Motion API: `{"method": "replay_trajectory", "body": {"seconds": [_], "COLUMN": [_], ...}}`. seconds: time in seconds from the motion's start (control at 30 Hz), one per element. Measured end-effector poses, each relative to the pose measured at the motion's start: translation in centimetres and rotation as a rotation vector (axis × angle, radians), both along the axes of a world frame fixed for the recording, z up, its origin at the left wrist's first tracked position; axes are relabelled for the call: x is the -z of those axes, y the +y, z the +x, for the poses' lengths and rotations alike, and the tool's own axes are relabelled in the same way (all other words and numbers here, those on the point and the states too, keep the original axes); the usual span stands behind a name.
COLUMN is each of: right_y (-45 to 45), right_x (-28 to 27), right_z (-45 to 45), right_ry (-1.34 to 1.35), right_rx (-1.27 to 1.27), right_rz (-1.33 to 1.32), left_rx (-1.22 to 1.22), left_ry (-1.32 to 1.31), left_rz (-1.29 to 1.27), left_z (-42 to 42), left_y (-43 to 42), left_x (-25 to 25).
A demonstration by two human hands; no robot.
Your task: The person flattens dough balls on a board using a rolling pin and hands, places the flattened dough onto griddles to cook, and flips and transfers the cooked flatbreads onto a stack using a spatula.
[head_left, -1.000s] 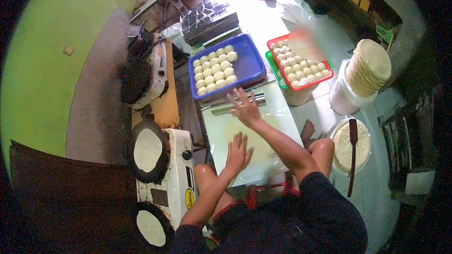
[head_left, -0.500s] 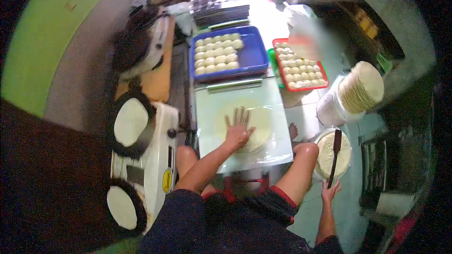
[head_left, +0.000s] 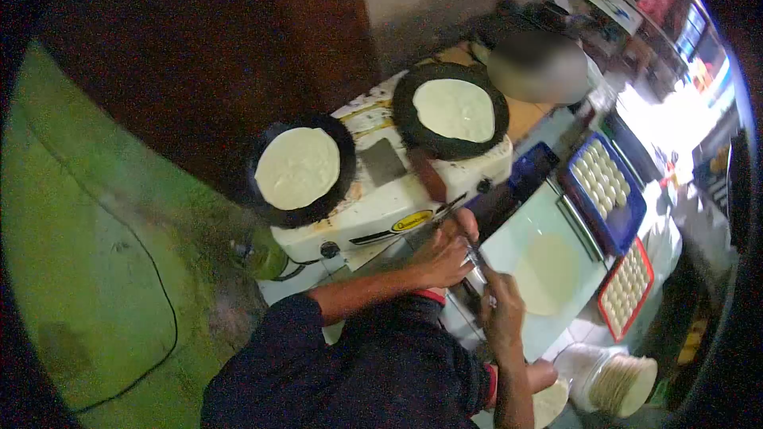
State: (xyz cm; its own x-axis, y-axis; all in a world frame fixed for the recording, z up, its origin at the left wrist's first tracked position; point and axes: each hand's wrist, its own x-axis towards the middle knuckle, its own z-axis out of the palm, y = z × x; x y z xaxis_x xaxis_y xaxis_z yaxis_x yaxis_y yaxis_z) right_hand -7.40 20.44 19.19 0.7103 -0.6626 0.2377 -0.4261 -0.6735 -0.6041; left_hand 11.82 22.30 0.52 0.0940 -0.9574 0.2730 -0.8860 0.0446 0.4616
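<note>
My right hand (head_left: 503,306) is closed round the lower end of a long dark spatula (head_left: 431,179). My left hand (head_left: 447,256) is curled against the handle farther up and seems to grip it too. The slightly blurred blade tilts over the front of a white two-burner stove (head_left: 354,233). Pale flat dough rounds lie on its two black pans, one on the left pan (head_left: 347,155) and one on the right pan (head_left: 404,111). Beside my right hand, a thin dough round (head_left: 548,270) lies on a pale, shiny work board (head_left: 509,230).
A blue tray (head_left: 628,237) and a red tray (head_left: 612,331) hold rows of dough balls. Near my right knee are a stack of flat rounds (head_left: 624,384) on a white bucket (head_left: 576,365) and a tub of pale batter (head_left: 550,403). A green gas cylinder (head_left: 266,258) stands beside the stove.
My view has swung left toward the stove. The spatula has moved from beside the batter tub to the stove front. My left hand has left the dough round and come to the spatula.
</note>
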Motion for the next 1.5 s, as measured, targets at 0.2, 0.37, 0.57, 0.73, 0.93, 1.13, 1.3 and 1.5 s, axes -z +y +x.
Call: {"method": "replay_trajectory", "body": {"seconds": [0.2, 0.37, 0.57, 0.73, 0.93, 1.13, 1.3, 1.5], "right_y": [1.8, -3.6, -2.9, -2.4, -2.4, -3.0, -6.0, -4.4], "right_x": [-8.6, -4.0, 5.9, 0.8, 0.5, -3.6, -5.2, -5.3], "right_z": [10.9, 18.2, 33.6, 35.1, 33.1, 20.9, 14.9, 13.0], "right_ry": [0.437, 0.447, -0.004, -0.031, 0.191, 0.347, 0.289, 0.326], "right_rx": [-0.472, -0.516, -0.947, -0.951, -0.875, -0.719, -0.533, -0.452], "right_rz": [-0.013, -0.181, -0.022, 0.515, -0.072, -0.124, -0.053, -0.017], "left_rx": [-0.197, -0.445, -0.439, -0.392, -0.11, -0.325, -0.499, -0.95], "left_ry": [0.254, 0.392, 0.458, 0.501, 0.545, 0.393, -0.331, -0.122], "left_rz": [0.014, 0.097, 0.112, 0.092, 0.184, 0.296, 0.42, 0.834], "left_z": [4.7, 6.5, 6.0, 7.0, 9.4, 22.8, 35.2, 34.8], "left_y": [10.5, 15.7, 15.3, 16.0, 15.8, 18.8, 20.5, 15.3], "left_x": [-5.1, -4.7, -3.9, -5.3, -8.4, -18.2, -13.9, -14.2]}}
